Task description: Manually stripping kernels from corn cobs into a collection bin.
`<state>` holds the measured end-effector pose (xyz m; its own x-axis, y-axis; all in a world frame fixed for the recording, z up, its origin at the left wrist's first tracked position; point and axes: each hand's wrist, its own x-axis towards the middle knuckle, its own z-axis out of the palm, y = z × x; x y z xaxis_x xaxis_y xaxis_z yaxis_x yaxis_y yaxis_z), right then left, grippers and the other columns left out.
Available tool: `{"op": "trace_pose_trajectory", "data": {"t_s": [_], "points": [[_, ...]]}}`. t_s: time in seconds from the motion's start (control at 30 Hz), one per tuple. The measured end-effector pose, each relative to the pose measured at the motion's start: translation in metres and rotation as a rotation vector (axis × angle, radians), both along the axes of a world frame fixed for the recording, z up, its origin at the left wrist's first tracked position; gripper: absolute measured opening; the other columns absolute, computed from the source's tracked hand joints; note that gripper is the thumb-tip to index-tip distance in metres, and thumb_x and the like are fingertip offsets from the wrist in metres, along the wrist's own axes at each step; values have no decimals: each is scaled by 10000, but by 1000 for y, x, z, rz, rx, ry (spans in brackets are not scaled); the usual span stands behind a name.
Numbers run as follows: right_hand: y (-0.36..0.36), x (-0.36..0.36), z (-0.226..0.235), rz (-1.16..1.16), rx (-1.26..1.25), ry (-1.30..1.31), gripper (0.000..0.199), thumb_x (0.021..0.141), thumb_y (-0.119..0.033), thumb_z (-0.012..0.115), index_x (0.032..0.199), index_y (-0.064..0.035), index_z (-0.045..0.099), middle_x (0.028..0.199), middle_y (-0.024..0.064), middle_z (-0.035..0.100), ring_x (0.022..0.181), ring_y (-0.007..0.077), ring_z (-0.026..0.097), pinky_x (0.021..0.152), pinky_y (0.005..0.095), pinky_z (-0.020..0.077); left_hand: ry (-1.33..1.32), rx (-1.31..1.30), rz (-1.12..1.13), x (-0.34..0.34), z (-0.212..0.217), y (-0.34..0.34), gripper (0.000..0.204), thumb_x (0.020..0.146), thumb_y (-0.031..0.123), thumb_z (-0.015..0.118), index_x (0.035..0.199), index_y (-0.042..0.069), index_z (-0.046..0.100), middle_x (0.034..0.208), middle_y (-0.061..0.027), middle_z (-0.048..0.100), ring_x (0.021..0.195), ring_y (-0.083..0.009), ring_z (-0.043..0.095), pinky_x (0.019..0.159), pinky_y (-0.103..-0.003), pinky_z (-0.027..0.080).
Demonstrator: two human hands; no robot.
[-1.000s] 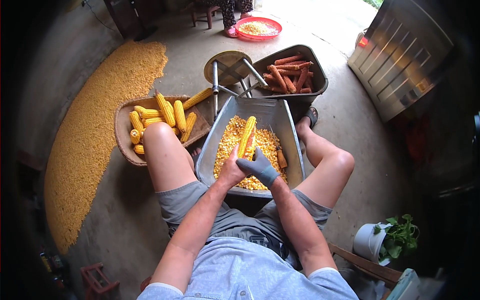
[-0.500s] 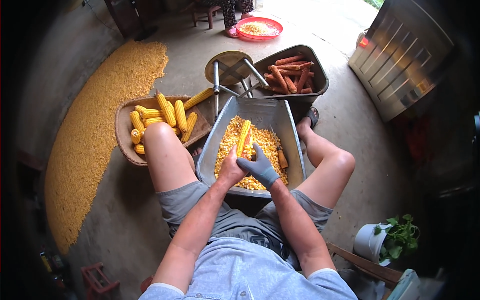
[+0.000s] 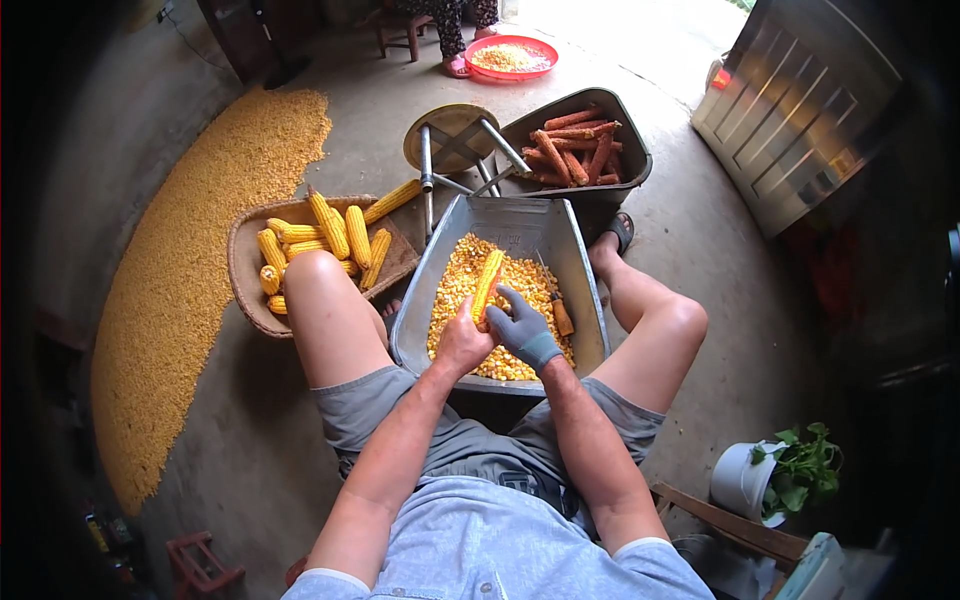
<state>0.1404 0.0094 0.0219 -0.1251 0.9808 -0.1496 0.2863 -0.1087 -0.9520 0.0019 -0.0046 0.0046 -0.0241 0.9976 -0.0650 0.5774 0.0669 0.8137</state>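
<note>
My bare left hand (image 3: pixel 466 340) is closed round the lower end of a yellow ear of corn (image 3: pixel 487 280), tilted upward over a grey metal tub (image 3: pixel 586 262). Its right side shows a reddish strip where kernels are gone. My right hand (image 3: pixel 525 332), in a grey glove, presses against that side with thumb and fingers; the fingertips are partly hidden. Loose kernels (image 3: pixel 455 275) cover the tub's bottom. Among them, at the right wall, lies a tool with a wooden handle (image 3: pixel 564 318) and a thin metal shaft.
Left of the tub, a woven basket (image 3: pixel 240 275) holds several whole ears. A tipped stool (image 3: pixel 450 140) and a dark bin (image 3: pixel 640 165) of bare red cobs stand beyond it. Kernels are spread (image 3: pixel 200 270) at far left. Another person's legs (image 3: pixel 450 35) show behind a red tray (image 3: pixel 545 68).
My gloved right hand has shifted slightly, its thumb and fingers moving along the ear's stripped side. My left hand keeps its hold. The whole view has moved a little.
</note>
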Motion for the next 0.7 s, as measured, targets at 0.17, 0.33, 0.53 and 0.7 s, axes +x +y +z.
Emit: {"op": "trace_pose_trajectory", "data": {"t_s": [0.17,0.33,0.53,0.7], "points": [[5,8,-7,65,-64,-18,449,841,-309,622,1206,-55,557,837,128,663,754,159,637,687,283,512,92,23,-61,11,23,-2,592,759,332,677,1185,-13,453,835,-261,646,818,-410,646,705,-461,520],[19,8,-32,-131,78,-150,318,828,-340,632,963,-54,601,763,163,665,702,300,659,663,371,509,20,27,-93,9,23,-9,734,712,303,699,1298,-29,410,910,-251,649,857,-359,655,771,-422,522],[46,27,-70,-378,87,-185,335,861,-355,591,918,-25,603,786,176,669,742,298,656,698,387,506,-88,-14,-167,12,24,-14,791,724,293,703,1327,-98,372,956,-231,654,903,-296,657,821,-341,511],[50,22,-46,-591,-399,641,474,884,-451,581,1086,-21,563,876,108,647,757,211,633,689,334,503,-883,-522,-137,-2,19,-16,436,830,229,647,1155,-33,524,852,-66,639,700,-113,610,586,-234,503]]}}
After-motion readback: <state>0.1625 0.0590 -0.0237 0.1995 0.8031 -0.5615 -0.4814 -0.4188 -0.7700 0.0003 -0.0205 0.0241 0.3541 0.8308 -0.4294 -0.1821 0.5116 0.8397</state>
